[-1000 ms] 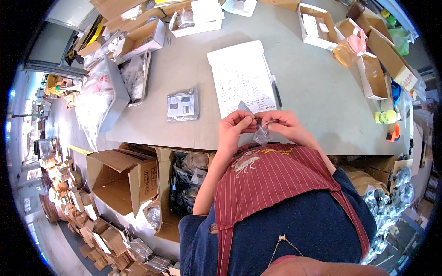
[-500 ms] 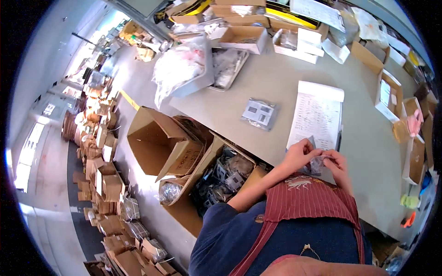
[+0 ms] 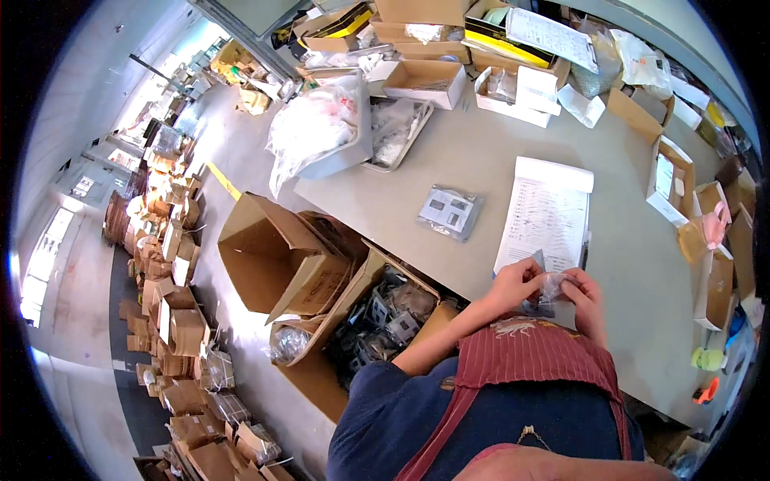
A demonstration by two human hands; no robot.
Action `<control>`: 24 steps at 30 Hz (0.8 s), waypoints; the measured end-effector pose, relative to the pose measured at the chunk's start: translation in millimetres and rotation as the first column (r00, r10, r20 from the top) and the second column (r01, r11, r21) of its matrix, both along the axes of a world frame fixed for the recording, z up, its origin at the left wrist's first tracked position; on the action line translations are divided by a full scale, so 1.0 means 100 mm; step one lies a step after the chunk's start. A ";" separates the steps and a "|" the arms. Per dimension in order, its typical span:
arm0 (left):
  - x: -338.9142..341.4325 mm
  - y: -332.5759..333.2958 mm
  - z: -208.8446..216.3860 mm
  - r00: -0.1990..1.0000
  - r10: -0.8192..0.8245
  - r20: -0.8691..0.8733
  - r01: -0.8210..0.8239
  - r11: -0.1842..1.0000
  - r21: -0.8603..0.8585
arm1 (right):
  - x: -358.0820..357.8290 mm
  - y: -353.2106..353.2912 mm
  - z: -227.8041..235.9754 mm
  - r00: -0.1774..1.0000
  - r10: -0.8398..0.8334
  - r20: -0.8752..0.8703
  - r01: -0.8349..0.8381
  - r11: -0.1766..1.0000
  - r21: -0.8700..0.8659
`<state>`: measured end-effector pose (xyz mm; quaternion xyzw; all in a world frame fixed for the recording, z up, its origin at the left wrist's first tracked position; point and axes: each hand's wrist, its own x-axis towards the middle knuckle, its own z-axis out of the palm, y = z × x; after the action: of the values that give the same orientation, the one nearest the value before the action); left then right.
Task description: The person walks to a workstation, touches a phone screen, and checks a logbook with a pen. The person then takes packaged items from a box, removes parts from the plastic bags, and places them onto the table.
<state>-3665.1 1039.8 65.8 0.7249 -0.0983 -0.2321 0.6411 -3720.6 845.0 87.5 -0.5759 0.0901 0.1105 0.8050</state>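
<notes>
Close to my apron, over the near edge of the table, both hands hold a small clear plastic bag (image 3: pixel 553 288). The fingers of my left hand (image 3: pixel 517 284) pinch its left side, and my right hand (image 3: pixel 587 298) grips its right side. What the bag contains is too small to make out. Just beyond my hands lies a pad of printed sheets (image 3: pixel 547 215) with its top pages folded over. To the left of the pad, a flat clear packet (image 3: pixel 451 212) with grey and dark squares rests on the table.
Left of me, an open carton (image 3: pixel 314 383) holds many bagged parts, beside another open carton (image 3: pixel 255 255). A grey bin (image 3: pixel 337 154) of plastic bags and a tray (image 3: pixel 417 132) stand at the table's far left. Small boxes (image 3: pixel 672 183) line the right side.
The view has shifted slightly, so the table things sit a little differently in the picture. Both hands stay at the small bag, with only slight finger movement.
</notes>
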 end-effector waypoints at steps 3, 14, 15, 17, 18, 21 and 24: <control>0.00 0.00 -0.01 1.000 -0.017 -0.016 0.016 1.000 -0.018 | 0.00 0.05 0.05 0.999 -0.039 -0.028 0.040 0.999 0.029; -0.02 0.00 -0.01 0.991 0.044 -0.125 -0.057 0.994 -0.097 | 0.08 -0.05 0.06 0.958 -0.282 -0.051 0.280 0.959 -0.032; -0.01 0.02 0.00 0.991 0.030 -0.128 -0.044 0.994 -0.102 | 0.10 -0.06 0.05 0.952 -0.306 -0.009 0.296 0.927 -0.228; -0.01 0.02 0.06 0.990 0.039 -0.138 -0.055 0.992 -0.111 | 0.08 -0.11 -0.04 0.938 -0.345 0.032 0.326 0.846 -0.422; 0.00 0.00 0.07 0.989 0.037 -0.145 -0.051 0.994 -0.099 | 0.07 -0.13 -0.13 0.964 -0.235 0.124 0.266 0.826 -0.498; 0.02 0.01 0.13 0.989 0.008 -0.145 -0.019 0.997 -0.074 | 0.04 -0.05 -0.06 0.958 -0.045 0.283 0.216 0.761 -0.612; 0.03 0.02 0.00 0.992 -0.004 -0.130 -0.014 0.991 -0.134 | 0.04 0.05 0.04 0.973 0.097 0.211 0.015 0.880 -0.475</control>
<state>-3661.6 1041.5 65.7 0.6635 -0.0701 -0.2697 0.6943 -3716.4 849.6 91.1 -0.7657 0.0090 0.0354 0.6422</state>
